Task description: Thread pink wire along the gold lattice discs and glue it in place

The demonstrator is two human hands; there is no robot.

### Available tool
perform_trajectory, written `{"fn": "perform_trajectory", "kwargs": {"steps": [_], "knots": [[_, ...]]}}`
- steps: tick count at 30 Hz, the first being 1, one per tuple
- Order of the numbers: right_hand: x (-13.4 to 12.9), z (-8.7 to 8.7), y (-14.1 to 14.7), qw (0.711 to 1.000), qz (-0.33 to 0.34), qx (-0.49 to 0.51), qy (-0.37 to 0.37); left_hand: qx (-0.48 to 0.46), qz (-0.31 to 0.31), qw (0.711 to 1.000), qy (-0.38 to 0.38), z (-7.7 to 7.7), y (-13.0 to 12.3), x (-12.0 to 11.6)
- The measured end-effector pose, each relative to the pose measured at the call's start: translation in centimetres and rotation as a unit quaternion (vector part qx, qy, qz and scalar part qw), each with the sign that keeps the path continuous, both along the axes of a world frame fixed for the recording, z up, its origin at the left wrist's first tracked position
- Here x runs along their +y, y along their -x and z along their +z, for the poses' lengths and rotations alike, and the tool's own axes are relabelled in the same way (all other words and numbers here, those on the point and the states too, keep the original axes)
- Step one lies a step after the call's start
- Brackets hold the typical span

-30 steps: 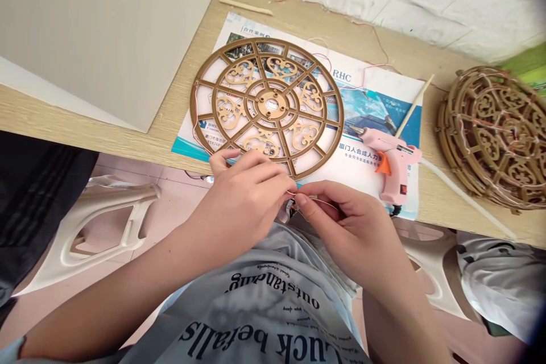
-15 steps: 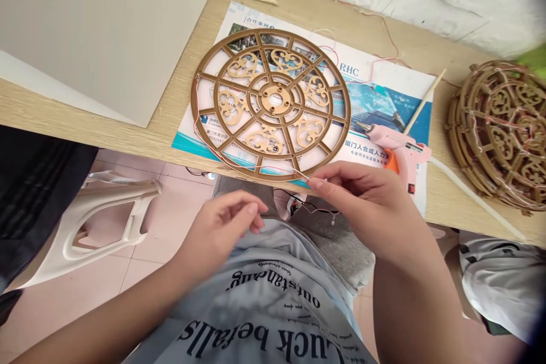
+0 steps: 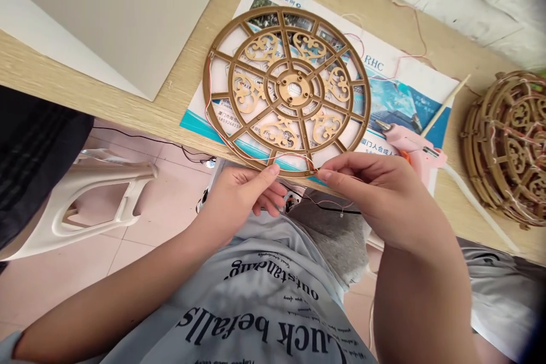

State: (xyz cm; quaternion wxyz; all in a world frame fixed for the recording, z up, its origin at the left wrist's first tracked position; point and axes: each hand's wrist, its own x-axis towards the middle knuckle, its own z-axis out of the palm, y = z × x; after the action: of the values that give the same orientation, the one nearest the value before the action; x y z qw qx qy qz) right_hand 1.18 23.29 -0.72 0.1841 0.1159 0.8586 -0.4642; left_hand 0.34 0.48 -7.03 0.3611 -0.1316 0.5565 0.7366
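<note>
A bronze-coloured round frame [image 3: 249, 96] with spokes and scrollwork lies on a printed sheet, its near rim over the table's front edge. Along its left and near rim runs a thin red-and-white wire [image 3: 213, 128]. My left hand [image 3: 249, 190] holds the near rim, thumb on top and fingers curled below. Just right of it, my right hand [image 3: 375, 190] pinches the wire at the rim between thumb and forefinger; the fingertips hide the exact grip. From near this hand a loose wire hangs with a small bulb-like end [image 3: 341, 214].
A pink glue gun [image 3: 420, 151] with a white glue stick lies right of the frame, by a thin wooden stick [image 3: 446, 105]. Several similar frames [image 3: 507, 148] are stacked at the right. A large pale panel [image 3: 115, 11] stands at left; a white plastic stool [image 3: 98, 205] is below.
My left hand has moved up and right from below the table edge onto the frame's near rim. My right hand still pinches the wire, now closer against the rim. The view has shifted.
</note>
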Motion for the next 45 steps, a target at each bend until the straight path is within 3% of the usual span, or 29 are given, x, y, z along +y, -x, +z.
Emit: {"fn": "perform_trajectory", "kwargs": {"steps": [16, 22, 25, 27, 30, 32, 39, 45], "knots": [[-0.1, 0.9, 0.2, 1.000, 0.008, -0.025, 0.010, 0.042, 0.016, 0.998, -0.031, 0.1, -1.0, 0.1], [-0.6, 1.3, 0.4, 0.999, -0.008, 0.006, -0.046, 0.035, 0.019, 0.998, -0.039, 0.2, -0.9, 0.3], [-0.5, 1.3, 0.6, 0.997, 0.039, 0.039, -0.048, 0.025, 0.021, 0.999, -0.028, 0.3, -0.9, 0.2], [-0.3, 1.3, 0.7, 0.986, 0.107, 0.107, -0.072, 0.021, 0.019, 0.999, -0.023, 0.3, -0.8, 0.2], [0.3, 1.3, 1.0, 0.934, 0.234, 0.240, -0.123, 0.017, 0.018, 0.999, -0.027, 0.3, -0.7, 0.1], [0.6, 1.3, 1.0, 0.905, 0.283, 0.286, -0.138, 0.015, 0.019, 0.999, -0.033, 0.3, -0.7, 0.1], [0.7, 1.1, 1.2, 0.868, 0.338, 0.331, -0.149, 0.011, 0.023, 0.999, -0.041, 0.2, -0.8, 0.1], [0.8, 1.0, 1.8, 0.867, 0.343, 0.336, -0.136, 0.011, 0.025, 0.999, -0.041, 0.3, -0.7, 0.1]]}}
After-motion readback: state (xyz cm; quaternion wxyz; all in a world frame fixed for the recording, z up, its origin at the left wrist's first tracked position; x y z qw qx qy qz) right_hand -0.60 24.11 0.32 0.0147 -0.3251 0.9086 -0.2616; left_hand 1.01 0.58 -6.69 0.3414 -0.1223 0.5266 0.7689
